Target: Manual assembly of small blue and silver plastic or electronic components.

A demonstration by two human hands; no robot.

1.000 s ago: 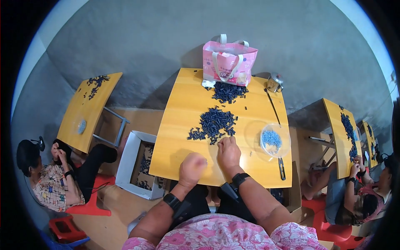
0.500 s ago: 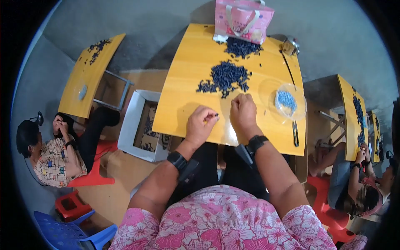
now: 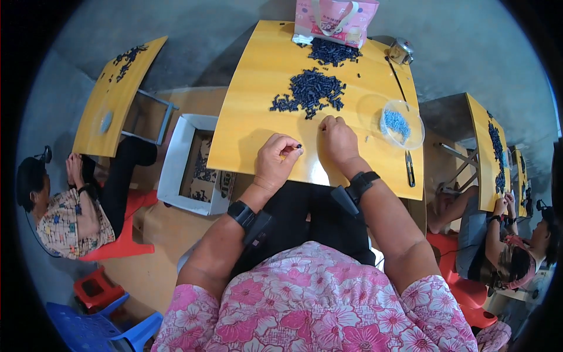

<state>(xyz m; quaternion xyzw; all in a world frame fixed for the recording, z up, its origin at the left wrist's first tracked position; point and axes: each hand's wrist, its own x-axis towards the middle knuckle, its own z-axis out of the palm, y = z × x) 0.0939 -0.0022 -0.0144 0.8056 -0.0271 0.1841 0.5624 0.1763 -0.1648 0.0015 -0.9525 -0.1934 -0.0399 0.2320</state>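
Above the near edge of the yellow table (image 3: 246,135), my left hand (image 3: 275,159) pinches a small black tubular piece (image 3: 299,146) between thumb and fingertips. My right hand (image 3: 341,142) is closed a little to the right, its knuckles up and its fingertips turned away; what it grips, if anything, is hidden. Just beyond both hands lies a loose pile of similar black pieces (image 3: 316,91). A second black pile (image 3: 333,51) sits farther back. To the right of my right hand stands a clear round bowl (image 3: 421,139) holding many small blue pieces (image 3: 396,125).
Black thread snips (image 3: 410,169) lie near the right edge, with a dark thin rod (image 3: 397,82) and a metal-lidded jar (image 3: 401,51) farther back. A pink bag (image 3: 337,23) stands at the far edge. A white box (image 3: 173,170) is left of the table. Co-workers sit at side tables.
The whole view has shifted, so the table sits higher in the picture. My right fingers have turned slightly leftward. My left hand keeps its pinch. The left co-worker's hands have come together.
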